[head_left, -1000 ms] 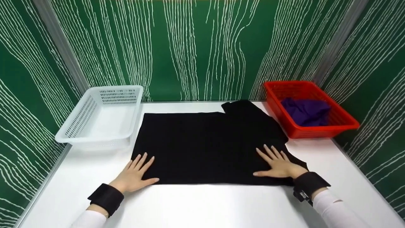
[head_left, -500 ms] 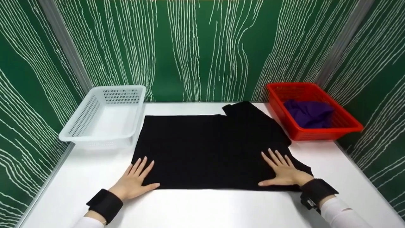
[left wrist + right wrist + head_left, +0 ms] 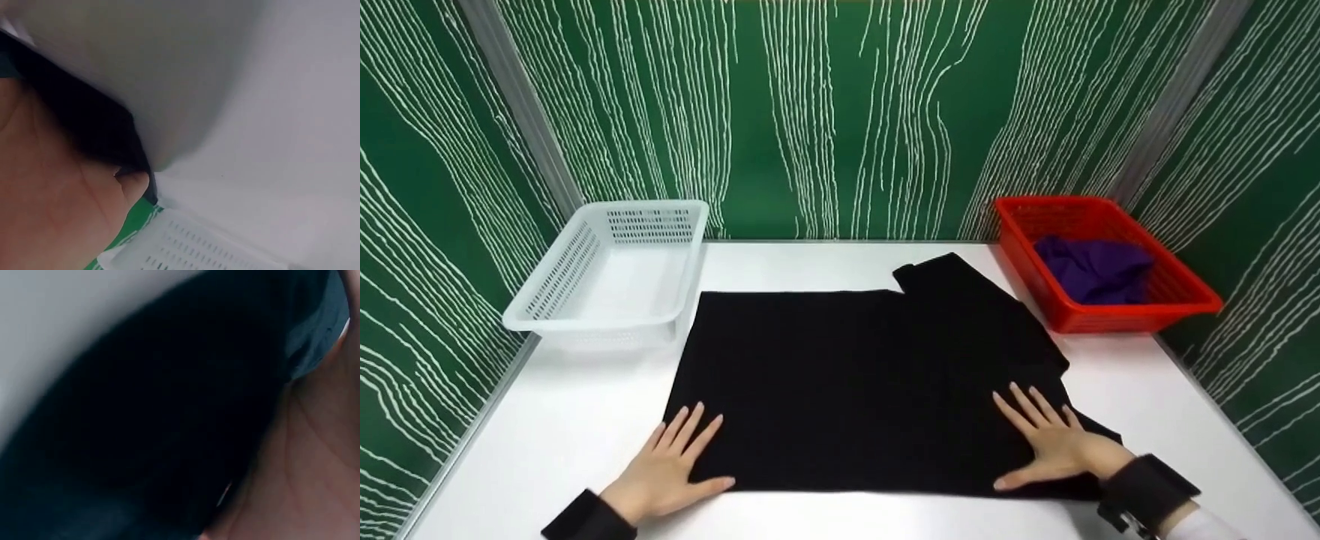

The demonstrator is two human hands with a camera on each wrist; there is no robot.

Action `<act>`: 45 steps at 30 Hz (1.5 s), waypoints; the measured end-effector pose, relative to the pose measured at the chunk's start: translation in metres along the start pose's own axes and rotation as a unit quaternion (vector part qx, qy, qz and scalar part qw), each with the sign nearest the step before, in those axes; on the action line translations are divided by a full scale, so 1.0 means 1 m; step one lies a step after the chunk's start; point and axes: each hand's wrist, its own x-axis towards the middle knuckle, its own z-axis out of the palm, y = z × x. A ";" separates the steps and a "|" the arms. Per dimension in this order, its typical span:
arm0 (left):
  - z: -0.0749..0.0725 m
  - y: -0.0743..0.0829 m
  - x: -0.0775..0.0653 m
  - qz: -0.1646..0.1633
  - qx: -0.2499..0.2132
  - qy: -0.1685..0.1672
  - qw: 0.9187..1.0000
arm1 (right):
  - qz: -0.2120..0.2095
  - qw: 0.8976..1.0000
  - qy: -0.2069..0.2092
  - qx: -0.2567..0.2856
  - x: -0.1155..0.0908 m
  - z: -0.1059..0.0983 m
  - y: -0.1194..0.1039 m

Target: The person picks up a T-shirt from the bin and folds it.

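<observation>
Black garment [image 3: 855, 382], flat, touched by left hand [image 3: 660, 472], right hand [image 3: 1054, 450]

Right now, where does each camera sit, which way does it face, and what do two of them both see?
Head: worn on the head, facing forward and down at the black garment; left hand and right hand both show.
Left wrist: worn on the left wrist, facing that hand's work at the garment's edge; part of the hand shows at left.
Right wrist: worn on the right wrist, facing dark cloth, close and blurred; part of the palm shows at right.
Shared: head and left wrist both see the white basket.
</observation>
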 end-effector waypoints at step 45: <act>-0.052 -0.022 0.200 -0.107 0.158 0.121 0.974 | 0.022 0.983 0.163 0.078 0.231 -0.072 0.067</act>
